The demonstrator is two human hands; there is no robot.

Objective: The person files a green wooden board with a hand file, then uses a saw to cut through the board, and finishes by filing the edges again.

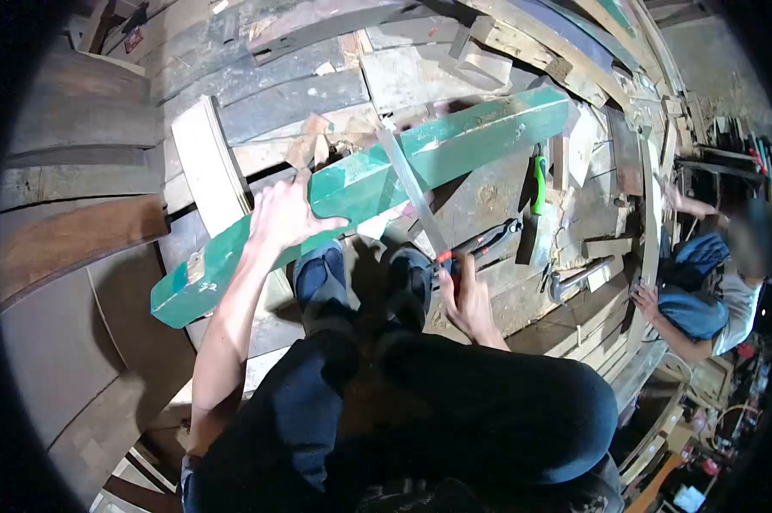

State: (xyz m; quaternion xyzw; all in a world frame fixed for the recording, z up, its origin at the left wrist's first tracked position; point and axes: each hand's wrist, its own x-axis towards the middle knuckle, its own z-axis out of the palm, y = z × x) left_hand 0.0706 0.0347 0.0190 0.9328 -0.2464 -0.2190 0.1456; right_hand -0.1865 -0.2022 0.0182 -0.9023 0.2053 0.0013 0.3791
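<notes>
A long green-painted wooden beam (480,132) lies slanting across the floor in front of my shoes. My left hand (285,214) presses down on it, fingers bent over the far edge and thumb stretched along the painted face. Across the beam, to the right of that hand, runs the thin metal blade of a saw (411,184). My right hand (467,303) is closed round the saw's handle end, near a red part, just on my side of the beam. Black-handled pliers (493,235) lie right beside the right hand.
A green-handled tool (539,181) and a hammer (565,286) lie to the right. A pale board (206,162) sits under the beam's left part. Wood offcuts and long planks (531,38) line the far side. Another person (711,282) crouches at right, one hand on a long plank.
</notes>
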